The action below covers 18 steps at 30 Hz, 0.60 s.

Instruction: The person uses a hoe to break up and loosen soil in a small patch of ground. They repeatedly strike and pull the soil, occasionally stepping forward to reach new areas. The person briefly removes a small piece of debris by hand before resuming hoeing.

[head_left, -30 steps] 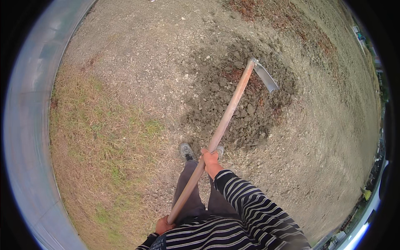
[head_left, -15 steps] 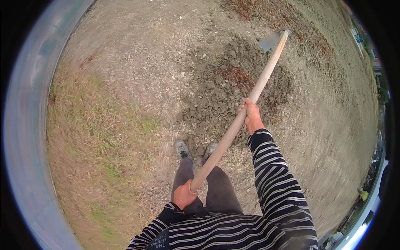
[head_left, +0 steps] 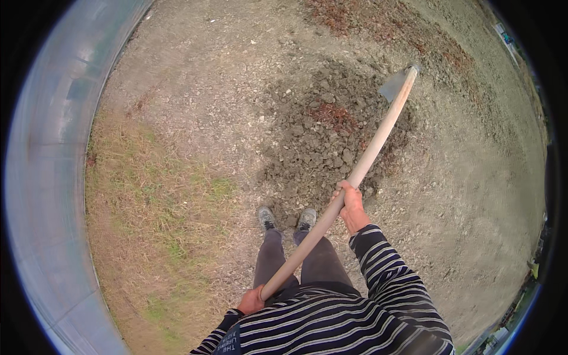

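A hoe with a long pale wooden handle (head_left: 373, 151) slants across the view from my waist to the far right. Its grey metal blade (head_left: 393, 86) is at the far end, by the edge of a patch of loosened soil (head_left: 313, 139); whether it touches the ground I cannot tell. My left hand (head_left: 251, 301) is closed round the near end of the handle, close to my waist. Farther along, my right hand (head_left: 350, 204) grips the handle with its fingers wrapped round it. Reddish crumbly matter (head_left: 334, 116) lies on the dug soil.
My shoes (head_left: 266, 218) stand at the near edge of the loosened soil. Dry and green grass (head_left: 165, 219) covers the ground at left, beside a pale plastic sheet wall (head_left: 53, 160). More reddish matter (head_left: 340, 18) lies at the far side. Stony bare soil (head_left: 473, 195) stretches to the right.
Both hands have come nearer to my body with the hoe, and the blade sits lower in the view, slightly farther right. My view has also shifted a little.
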Each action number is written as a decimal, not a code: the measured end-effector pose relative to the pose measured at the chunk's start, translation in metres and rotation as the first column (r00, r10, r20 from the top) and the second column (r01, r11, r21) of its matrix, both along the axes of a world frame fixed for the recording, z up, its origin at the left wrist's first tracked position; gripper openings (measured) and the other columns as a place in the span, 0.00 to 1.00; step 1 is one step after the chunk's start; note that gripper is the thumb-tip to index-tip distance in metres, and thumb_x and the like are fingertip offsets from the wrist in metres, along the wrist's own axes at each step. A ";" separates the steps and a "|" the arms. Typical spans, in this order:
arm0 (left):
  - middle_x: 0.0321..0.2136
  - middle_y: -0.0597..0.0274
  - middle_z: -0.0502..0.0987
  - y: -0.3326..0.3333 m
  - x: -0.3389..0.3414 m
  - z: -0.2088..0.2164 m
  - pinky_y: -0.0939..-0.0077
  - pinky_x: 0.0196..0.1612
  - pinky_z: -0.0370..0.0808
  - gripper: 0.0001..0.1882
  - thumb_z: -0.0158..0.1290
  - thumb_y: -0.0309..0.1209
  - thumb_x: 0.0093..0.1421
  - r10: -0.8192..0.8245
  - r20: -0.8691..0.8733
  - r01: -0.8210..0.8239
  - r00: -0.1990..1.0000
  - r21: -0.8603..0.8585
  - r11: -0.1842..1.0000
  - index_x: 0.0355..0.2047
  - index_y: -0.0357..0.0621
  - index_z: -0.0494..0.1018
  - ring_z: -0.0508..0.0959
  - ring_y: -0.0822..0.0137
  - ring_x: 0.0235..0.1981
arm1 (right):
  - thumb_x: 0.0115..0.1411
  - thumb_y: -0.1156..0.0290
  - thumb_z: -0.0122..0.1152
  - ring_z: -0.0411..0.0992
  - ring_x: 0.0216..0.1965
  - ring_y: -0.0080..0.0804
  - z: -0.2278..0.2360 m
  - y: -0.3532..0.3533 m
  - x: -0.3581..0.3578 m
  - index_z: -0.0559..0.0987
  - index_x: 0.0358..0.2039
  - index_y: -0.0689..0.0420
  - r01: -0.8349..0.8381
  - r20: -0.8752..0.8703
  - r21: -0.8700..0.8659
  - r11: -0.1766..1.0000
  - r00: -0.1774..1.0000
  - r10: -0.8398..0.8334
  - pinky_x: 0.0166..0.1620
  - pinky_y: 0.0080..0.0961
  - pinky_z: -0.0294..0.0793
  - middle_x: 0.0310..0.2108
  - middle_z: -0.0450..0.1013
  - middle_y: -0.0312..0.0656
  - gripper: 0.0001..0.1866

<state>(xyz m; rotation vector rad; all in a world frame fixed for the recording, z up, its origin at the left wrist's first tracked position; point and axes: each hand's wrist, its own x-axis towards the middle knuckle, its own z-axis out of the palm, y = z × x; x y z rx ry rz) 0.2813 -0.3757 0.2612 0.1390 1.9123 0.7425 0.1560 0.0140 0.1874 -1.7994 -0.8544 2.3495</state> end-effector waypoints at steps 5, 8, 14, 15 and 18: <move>0.27 0.45 0.74 0.085 -0.041 -0.022 0.61 0.33 0.70 0.19 0.55 0.35 0.43 0.052 0.018 -0.054 0.998 0.127 0.990 0.36 0.43 0.69 0.74 0.45 0.33 | 0.49 0.76 0.56 0.63 0.15 0.27 -0.021 0.072 -0.038 0.64 0.29 0.58 0.046 -0.084 0.215 0.976 0.996 -0.029 0.18 0.25 0.67 0.18 0.63 0.37 0.09; 0.27 0.45 0.74 0.077 -0.037 -0.005 0.62 0.33 0.70 0.18 0.56 0.37 0.43 0.032 0.059 -0.039 0.998 0.140 0.989 0.34 0.43 0.69 0.74 0.45 0.33 | 0.51 0.75 0.54 0.62 0.15 0.26 -0.017 0.057 -0.024 0.64 0.30 0.57 0.057 0.007 0.163 0.985 0.998 -0.059 0.18 0.24 0.66 0.19 0.63 0.37 0.08; 0.33 0.50 0.76 -0.103 0.045 0.056 0.70 0.40 0.69 0.19 0.50 0.38 0.52 0.055 0.350 -0.047 0.935 -0.031 0.998 0.42 0.41 0.70 0.76 0.60 0.36 | 0.46 0.77 0.57 0.64 0.14 0.29 0.002 -0.077 0.085 0.65 0.27 0.58 0.107 0.170 -0.077 0.991 0.981 -0.093 0.17 0.27 0.66 0.17 0.64 0.38 0.10; 0.34 0.49 0.76 -0.129 0.060 0.042 0.70 0.41 0.69 0.19 0.49 0.38 0.53 0.049 0.353 -0.045 0.934 -0.022 0.999 0.43 0.40 0.69 0.76 0.60 0.37 | 0.46 0.77 0.57 0.64 0.14 0.29 0.001 -0.084 0.094 0.65 0.26 0.58 0.118 0.173 -0.060 0.991 0.979 -0.106 0.17 0.27 0.66 0.17 0.63 0.38 0.10; 0.37 0.47 0.75 -0.174 0.088 0.002 0.70 0.42 0.68 0.22 0.47 0.38 0.54 0.163 0.227 -0.208 0.960 0.193 0.959 0.47 0.40 0.67 0.75 0.61 0.38 | 0.45 0.78 0.56 0.64 0.14 0.29 -0.001 -0.097 0.104 0.66 0.24 0.58 0.130 0.166 -0.120 0.984 0.980 -0.110 0.17 0.28 0.66 0.16 0.63 0.39 0.08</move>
